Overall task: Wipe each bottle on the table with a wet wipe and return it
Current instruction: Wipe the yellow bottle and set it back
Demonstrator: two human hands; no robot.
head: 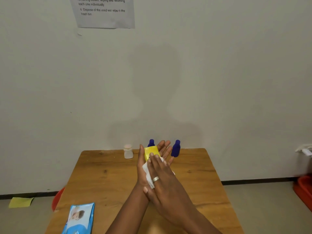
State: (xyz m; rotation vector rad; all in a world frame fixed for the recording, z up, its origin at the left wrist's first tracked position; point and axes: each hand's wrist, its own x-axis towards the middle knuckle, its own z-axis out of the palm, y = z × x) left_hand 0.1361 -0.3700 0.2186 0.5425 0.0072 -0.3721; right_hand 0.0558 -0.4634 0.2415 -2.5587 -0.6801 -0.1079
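Note:
A yellow bottle (151, 152) lies in the upturned palm of my left hand (141, 168), held above the wooden table (104, 183). My right hand (163, 174), with a ring on one finger, lies flat on top and presses a white wet wipe (148, 173) against the bottle's lower part. At the table's far edge stand two dark blue bottles, one (151, 143) partly hidden behind my hands and one (176, 148) just to the right. A small translucent white bottle (128, 152) stands to the left of them.
A blue wet-wipe pack (80, 218) lies at the table's near left corner. A red bin (57, 198) stands on the floor by the table's left side, and a red tub (303, 188) is at the far right. The wall is right behind the table.

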